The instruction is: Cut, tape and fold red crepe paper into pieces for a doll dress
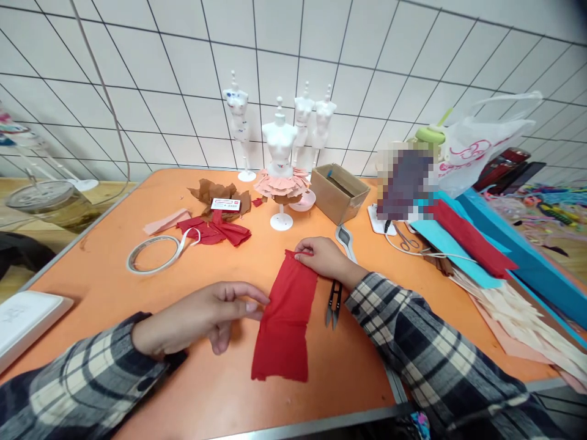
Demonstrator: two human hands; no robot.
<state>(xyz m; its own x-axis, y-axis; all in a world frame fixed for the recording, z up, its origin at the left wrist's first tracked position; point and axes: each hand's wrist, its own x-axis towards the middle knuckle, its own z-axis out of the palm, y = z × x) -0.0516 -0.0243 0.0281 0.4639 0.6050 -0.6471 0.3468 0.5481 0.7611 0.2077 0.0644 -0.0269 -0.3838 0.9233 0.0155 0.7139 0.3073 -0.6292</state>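
A strip of red crepe paper [285,318] lies lengthwise on the orange table [137,318]. My left hand [202,315] pinches the strip's left edge about halfway down, thumb and fingers closed on it. My right hand [321,256] pinches the strip's far top corner. Small thread snips [334,302] lie on the table just right of the strip, below my right wrist.
A roll of white tape [153,253], red paper scraps [215,231] and brown paper [220,194] lie at the back left. White mini mannequins [279,159], one with a pink skirt, stand by the tiled wall beside a cardboard box [339,192]. Coloured paper sheets [472,244] pile up on the right.
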